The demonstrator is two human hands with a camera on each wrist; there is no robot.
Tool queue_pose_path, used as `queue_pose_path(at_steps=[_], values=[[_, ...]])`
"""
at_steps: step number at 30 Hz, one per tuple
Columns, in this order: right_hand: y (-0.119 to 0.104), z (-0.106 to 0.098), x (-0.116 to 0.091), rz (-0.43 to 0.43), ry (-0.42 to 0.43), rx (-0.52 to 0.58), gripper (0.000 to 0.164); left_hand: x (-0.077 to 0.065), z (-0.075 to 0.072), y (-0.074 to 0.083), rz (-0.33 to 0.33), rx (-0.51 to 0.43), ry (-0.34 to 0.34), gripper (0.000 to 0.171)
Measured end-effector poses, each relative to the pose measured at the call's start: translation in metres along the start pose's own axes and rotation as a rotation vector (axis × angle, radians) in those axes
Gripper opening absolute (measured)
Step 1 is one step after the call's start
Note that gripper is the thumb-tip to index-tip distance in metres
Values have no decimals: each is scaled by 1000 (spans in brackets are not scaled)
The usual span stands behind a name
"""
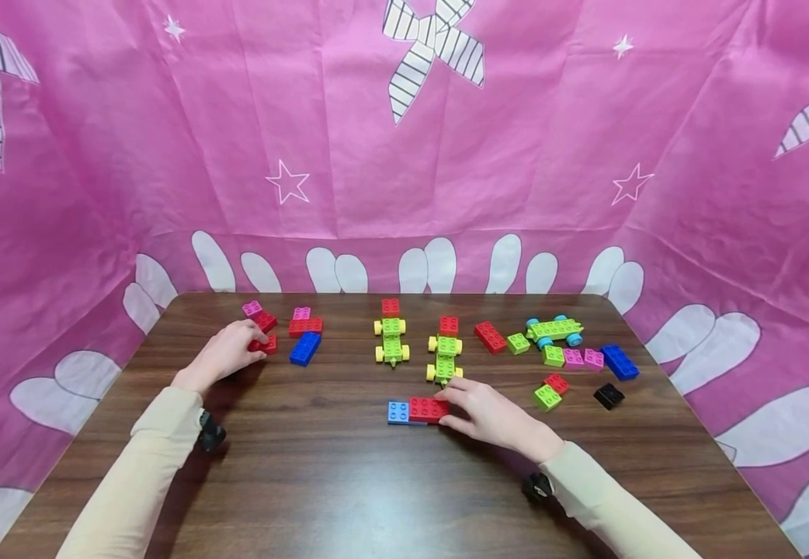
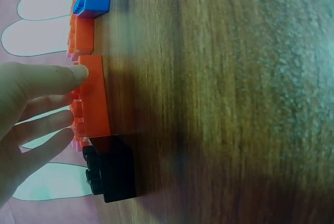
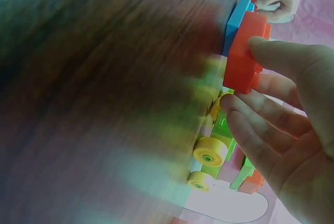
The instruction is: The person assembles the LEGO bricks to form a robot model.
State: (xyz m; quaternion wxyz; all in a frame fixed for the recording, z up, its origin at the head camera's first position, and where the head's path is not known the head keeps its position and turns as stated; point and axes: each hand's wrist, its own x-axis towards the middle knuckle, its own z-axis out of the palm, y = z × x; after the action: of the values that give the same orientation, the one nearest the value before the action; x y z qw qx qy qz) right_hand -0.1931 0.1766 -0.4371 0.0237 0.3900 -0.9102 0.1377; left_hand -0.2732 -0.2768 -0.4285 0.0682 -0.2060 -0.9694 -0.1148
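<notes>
My right hand (image 1: 491, 415) pinches a red brick (image 1: 427, 409), its thumb on the near face and fingers behind. That brick overlaps the top of a light blue brick (image 1: 397, 412), leaving the left studs bare; whether they are fully joined I cannot tell. At the table's left, my left hand (image 1: 228, 353) holds another red brick (image 2: 94, 98), the thumb against its side. A black brick (image 2: 117, 174) is beside it in the left wrist view. Behind that hand lie a further red brick (image 1: 265, 320) and a pink one (image 1: 251, 308).
Two green wheeled bases with yellow wheels, one farther (image 1: 392, 349) and one nearer (image 1: 445, 365), stand beyond my right hand. A blue-wheeled base (image 1: 554, 331), several loose bricks and a black brick (image 1: 609, 396) are at right. A blue brick (image 1: 305, 348) lies right of my left hand.
</notes>
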Motion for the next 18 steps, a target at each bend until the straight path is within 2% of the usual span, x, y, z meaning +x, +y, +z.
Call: queue_pose_path(at_steps=[5,12,18], values=[[1,1,0,-3,1,-6,33,-1,1,0,24,14,8,18],[0,0,0,-1,-1,1,33,-3,0,8,21,13,5,22],[0,1,1,-3,-3,1,33,-4,2,3,5,11,22,31]])
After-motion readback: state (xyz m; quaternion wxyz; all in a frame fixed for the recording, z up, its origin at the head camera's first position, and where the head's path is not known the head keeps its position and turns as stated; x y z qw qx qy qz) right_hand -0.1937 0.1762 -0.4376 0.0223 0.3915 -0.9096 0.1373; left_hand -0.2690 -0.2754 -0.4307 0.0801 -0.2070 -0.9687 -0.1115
